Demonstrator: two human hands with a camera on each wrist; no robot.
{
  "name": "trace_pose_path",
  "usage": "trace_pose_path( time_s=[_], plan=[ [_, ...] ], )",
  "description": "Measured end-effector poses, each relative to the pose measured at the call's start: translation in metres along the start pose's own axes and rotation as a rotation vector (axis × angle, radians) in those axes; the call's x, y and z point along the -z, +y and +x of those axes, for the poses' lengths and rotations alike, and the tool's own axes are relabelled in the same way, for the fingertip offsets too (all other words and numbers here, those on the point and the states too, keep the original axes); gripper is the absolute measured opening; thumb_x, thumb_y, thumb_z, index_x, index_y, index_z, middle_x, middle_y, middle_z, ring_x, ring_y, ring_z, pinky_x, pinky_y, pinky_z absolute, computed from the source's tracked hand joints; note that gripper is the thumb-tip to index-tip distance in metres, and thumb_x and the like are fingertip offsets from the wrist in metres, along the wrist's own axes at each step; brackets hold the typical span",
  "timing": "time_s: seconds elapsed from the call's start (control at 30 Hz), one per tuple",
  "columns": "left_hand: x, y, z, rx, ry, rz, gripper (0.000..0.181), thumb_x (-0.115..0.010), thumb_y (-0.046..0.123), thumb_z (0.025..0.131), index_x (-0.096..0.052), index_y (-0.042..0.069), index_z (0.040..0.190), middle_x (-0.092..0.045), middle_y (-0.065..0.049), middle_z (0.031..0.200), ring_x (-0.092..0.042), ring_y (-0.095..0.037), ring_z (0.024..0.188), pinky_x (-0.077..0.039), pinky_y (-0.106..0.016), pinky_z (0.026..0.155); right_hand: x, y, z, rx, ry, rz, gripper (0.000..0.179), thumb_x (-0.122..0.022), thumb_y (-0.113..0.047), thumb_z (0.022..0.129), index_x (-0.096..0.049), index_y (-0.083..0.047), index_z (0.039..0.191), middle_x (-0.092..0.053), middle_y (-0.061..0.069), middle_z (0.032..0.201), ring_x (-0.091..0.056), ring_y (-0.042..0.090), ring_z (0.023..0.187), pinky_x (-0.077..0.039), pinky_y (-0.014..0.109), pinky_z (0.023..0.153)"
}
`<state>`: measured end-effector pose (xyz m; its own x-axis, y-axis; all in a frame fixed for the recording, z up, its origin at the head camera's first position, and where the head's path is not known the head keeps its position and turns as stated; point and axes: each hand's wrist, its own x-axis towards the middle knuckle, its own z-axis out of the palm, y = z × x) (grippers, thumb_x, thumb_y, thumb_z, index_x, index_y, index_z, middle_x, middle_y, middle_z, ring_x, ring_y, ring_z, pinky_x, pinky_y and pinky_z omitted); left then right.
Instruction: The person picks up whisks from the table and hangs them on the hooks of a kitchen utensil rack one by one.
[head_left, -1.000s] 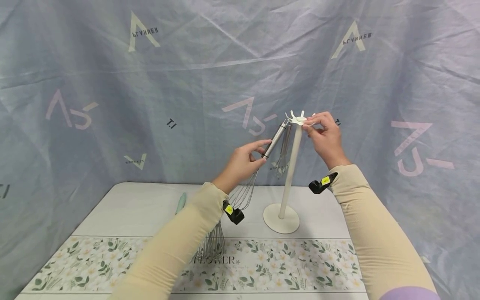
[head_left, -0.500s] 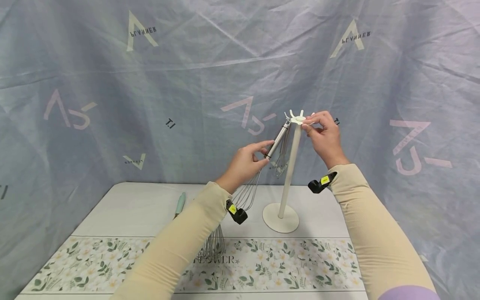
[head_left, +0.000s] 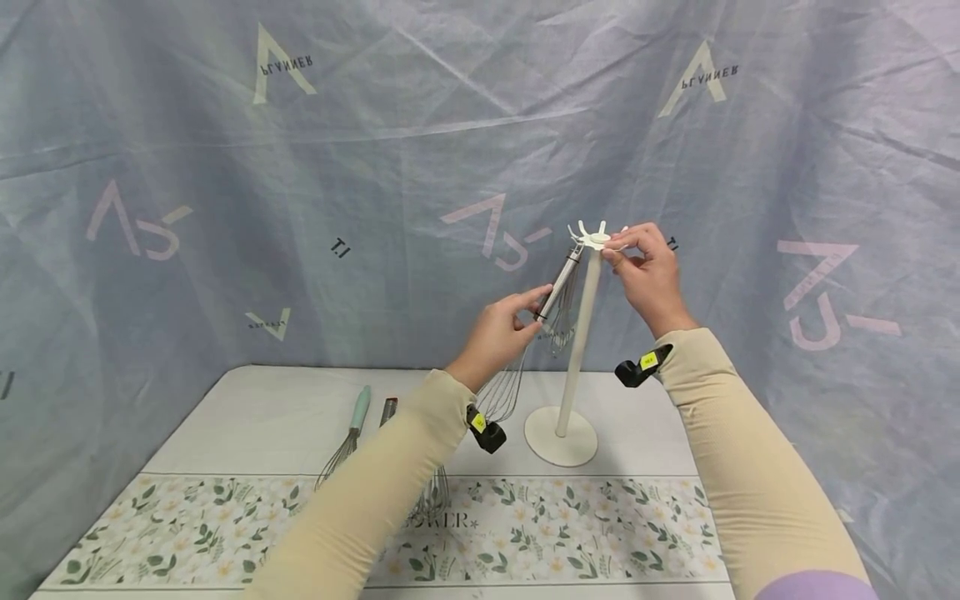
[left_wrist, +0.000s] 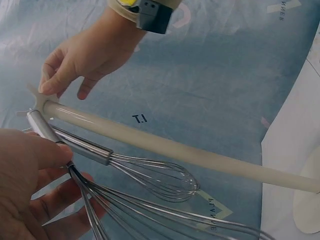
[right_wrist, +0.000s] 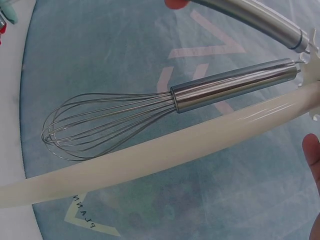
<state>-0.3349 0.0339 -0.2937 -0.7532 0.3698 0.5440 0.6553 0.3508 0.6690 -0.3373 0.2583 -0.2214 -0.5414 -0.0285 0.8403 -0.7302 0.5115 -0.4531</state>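
Observation:
A large steel whisk (head_left: 561,287) tilts beside a white stand (head_left: 578,350). My left hand (head_left: 501,335) holds the lower end of its handle between thumb and fingers. The handle's upper end is at one of the stand's hooks; whether its loop is fully over the hook I cannot tell. My right hand (head_left: 649,273) pinches the hooked top (head_left: 597,239) of the stand from the right. A smaller steel whisk (right_wrist: 232,86) hangs from a neighbouring hook, close along the pole. In the left wrist view the large whisk's wires (left_wrist: 145,202) spread below my left hand (left_wrist: 30,185).
On the white table (head_left: 262,417) lie a whisk with a mint-green handle (head_left: 361,408) and another whisk, its dark handle end (head_left: 388,410) showing, partly hidden by my left sleeve. The stand's round base (head_left: 561,450) rests right of them. A grey curtain (head_left: 375,208) hangs behind.
My left hand has moved slightly right with the large whisk, bringing it closer to the pole and steeper. The right hand stays on the stand's top. More of the whisks on the table shows.

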Motion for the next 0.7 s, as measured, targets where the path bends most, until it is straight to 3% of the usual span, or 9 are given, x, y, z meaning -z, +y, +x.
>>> trace_pose_path(
  time_s=[0.2,0.4,0.57,0.7],
  plan=[
    [-0.012,-0.006,0.002,0.009,0.043,-0.038,0.061,-0.068,0.004,0.096,-0.052,0.03,0.149,-0.066,-0.002,0.12,-0.048,-0.012,0.051,-0.039,-0.024,0.049,0.0,0.002,0.001,0.023,0.008,-0.001,0.011,-0.067,0.005,0.093,-0.064,0.014,0.099,-0.055,0.007,0.109,-0.053,0.014,0.107,-0.049,0.014,0.074],
    [-0.024,-0.008,0.002,0.042,0.031,-0.106,0.07,-0.067,-0.001,0.095,-0.045,0.032,0.152,-0.063,-0.002,0.124,-0.063,-0.012,0.066,-0.048,-0.027,0.054,0.0,0.0,0.001,0.003,0.004,-0.006,0.011,-0.066,0.004,0.094,-0.065,0.013,0.1,-0.055,0.008,0.11,-0.052,0.012,0.107,-0.05,0.015,0.075],
    [-0.031,-0.012,0.001,0.055,0.017,-0.113,0.075,-0.063,-0.002,0.095,-0.038,0.036,0.154,-0.063,-0.002,0.115,-0.067,-0.016,0.073,-0.048,-0.029,0.055,-0.001,-0.002,0.001,-0.011,0.003,-0.009,0.012,-0.066,0.003,0.094,-0.065,0.013,0.1,-0.054,0.013,0.111,-0.052,0.011,0.108,-0.05,0.015,0.075],
    [-0.036,-0.016,0.0,0.06,0.014,-0.129,0.072,-0.061,-0.002,0.096,-0.037,0.03,0.156,-0.063,-0.001,0.106,-0.069,-0.021,0.077,-0.047,-0.029,0.056,-0.001,-0.004,0.002,-0.014,0.0,-0.011,0.012,-0.066,0.003,0.094,-0.065,0.013,0.1,-0.055,0.013,0.112,-0.052,0.012,0.108,-0.05,0.017,0.076]
  ],
)
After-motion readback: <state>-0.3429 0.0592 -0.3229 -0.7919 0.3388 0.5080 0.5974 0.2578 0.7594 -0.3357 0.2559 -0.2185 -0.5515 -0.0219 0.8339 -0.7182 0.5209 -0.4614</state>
